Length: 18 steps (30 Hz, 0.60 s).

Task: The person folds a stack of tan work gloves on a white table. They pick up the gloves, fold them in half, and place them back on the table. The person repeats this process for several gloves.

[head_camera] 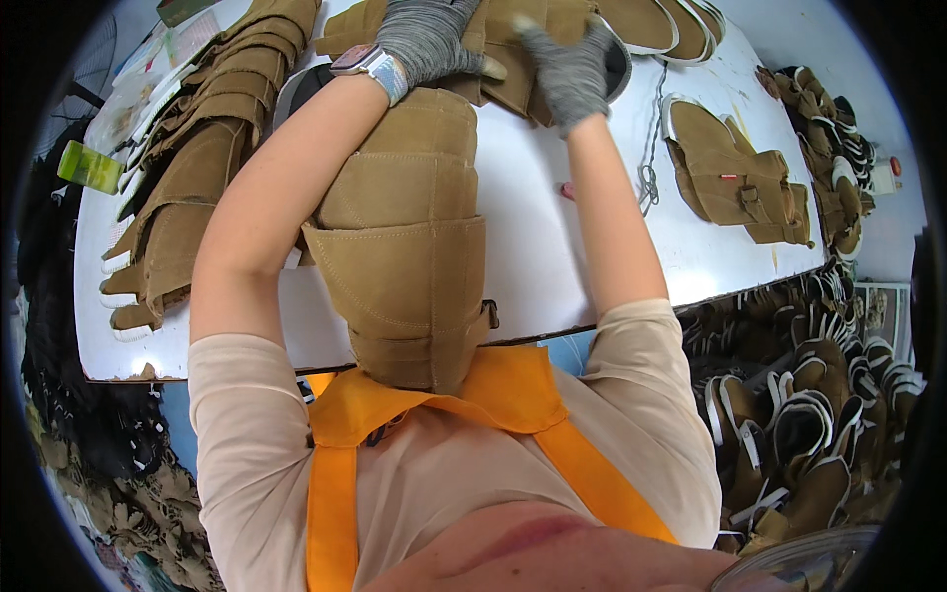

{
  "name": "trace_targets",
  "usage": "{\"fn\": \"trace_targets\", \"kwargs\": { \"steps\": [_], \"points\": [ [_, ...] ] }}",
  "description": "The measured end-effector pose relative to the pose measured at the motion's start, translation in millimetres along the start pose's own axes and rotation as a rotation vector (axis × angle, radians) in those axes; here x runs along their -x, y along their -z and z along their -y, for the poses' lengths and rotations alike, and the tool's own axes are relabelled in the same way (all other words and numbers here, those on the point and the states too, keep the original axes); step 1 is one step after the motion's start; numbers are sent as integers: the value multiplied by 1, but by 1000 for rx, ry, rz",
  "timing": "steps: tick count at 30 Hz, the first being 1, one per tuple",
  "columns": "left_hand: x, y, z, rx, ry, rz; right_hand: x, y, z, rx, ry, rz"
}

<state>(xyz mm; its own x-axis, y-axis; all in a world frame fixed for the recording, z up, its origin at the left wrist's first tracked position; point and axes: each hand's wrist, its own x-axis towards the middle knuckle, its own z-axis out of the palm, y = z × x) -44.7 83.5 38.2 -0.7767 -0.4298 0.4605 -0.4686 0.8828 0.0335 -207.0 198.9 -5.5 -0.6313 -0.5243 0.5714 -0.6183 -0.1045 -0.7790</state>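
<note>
Both hands wear grey knit gloves and rest on stitched brown fabric pieces [510, 81] at the table's far side. My left hand [436, 41] lies on them with its fingers spread, a watch on the wrist. My right hand [566, 70] is slightly blurred at their right end, beside a dark, pale-edged opening. Whether either hand grips the fabric is unclear. Between my arms a row of overlapping brown stitched pieces [403, 259] runs towards my chest, its near end over the table edge against my orange apron [510, 385]. A small dark buckle [490, 314] shows at its right side.
A long overlapping row of brown pieces [196, 185] lies at left on the white table [533, 259], near a green container [90, 168]. At right are a dark cord [649, 177] and a brown piece with a buckle strap [740, 181]. Heaps of similar pieces [799, 414] stand below right.
</note>
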Motion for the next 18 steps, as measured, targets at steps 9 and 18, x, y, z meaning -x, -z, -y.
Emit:
{"fn": "trace_targets", "kwargs": {
  "steps": [9, 18],
  "points": [
    [-3, -12, 6, -39, 51, 45, -11, -21, -24, 221, -51, -79],
    [3, -4, 7, -10, 58, 37, -11, -6, -37, -238, -190, -92]
  ]
}}
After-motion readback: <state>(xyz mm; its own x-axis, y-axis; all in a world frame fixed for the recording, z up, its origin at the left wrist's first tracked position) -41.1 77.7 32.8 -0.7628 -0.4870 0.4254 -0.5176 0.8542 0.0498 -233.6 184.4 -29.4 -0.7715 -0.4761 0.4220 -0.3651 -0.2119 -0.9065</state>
